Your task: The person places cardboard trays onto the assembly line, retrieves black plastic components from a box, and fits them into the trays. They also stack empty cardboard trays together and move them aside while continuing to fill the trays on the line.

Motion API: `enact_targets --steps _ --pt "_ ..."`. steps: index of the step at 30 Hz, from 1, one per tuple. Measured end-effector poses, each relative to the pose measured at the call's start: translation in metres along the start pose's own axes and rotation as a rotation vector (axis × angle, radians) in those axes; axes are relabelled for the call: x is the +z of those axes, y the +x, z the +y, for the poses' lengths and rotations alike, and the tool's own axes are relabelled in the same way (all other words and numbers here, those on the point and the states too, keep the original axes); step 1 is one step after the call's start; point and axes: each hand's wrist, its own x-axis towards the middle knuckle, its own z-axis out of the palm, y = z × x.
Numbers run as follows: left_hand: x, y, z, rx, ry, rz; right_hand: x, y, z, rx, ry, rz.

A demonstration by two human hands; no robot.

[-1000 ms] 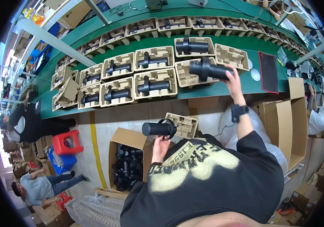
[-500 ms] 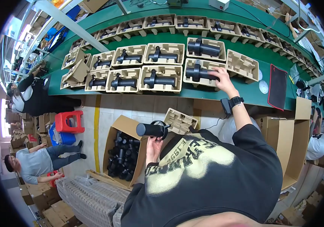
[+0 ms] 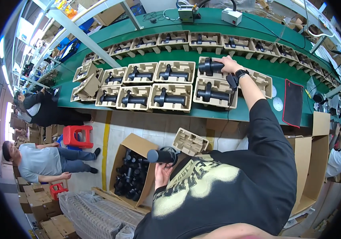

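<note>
My left hand (image 3: 163, 173) is low in front of my body, closed on a black cylindrical device (image 3: 161, 155) with a ring-shaped part at its right end. My right hand (image 3: 228, 65) reaches over the bench, its fingers closed around the handle end of another black device (image 3: 207, 66) in the rear moulded tray (image 3: 199, 74); the palm side is hidden. Just in front, a similar black device (image 3: 214, 95) lies in its own tan tray (image 3: 215, 104). Partly behind my right forearm is another tan tray (image 3: 263, 83).
Filled trays (image 3: 169, 106) stand in rows on the green bench (image 3: 138, 59). Below are an open carton of black parts (image 3: 132, 171), a loose tray (image 3: 190, 142) and a red stool (image 3: 78, 136). A black mat (image 3: 292, 103) lies right. A person (image 3: 39, 161) stands left; a cord hangs from my right wrist.
My right hand has moved from the device in the front tray to the one in the rear tray. My left hand still holds its device, slightly lower in view.
</note>
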Motion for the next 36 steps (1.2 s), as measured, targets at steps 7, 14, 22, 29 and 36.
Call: enact_targets --steps 7,14,22,29,36 --pt "0.019 -0.009 0.013 0.025 0.140 0.038 0.010 -0.008 -0.016 0.122 -0.197 -0.320" --pt "0.082 0.032 0.025 -0.184 -0.297 -0.165 -0.022 -0.108 -0.125 -0.137 1.123 -0.290" --pt "0.160 0.051 0.006 -0.447 -0.326 -0.553 -0.037 -0.243 -0.193 -0.212 1.582 -0.066" --pt "0.184 0.060 0.019 -0.321 0.078 -0.301 -0.086 -0.256 -0.168 -0.195 1.080 0.089" --pt "0.210 0.051 0.000 0.233 0.627 -0.256 -0.083 -0.257 -0.203 -0.169 0.802 0.235"
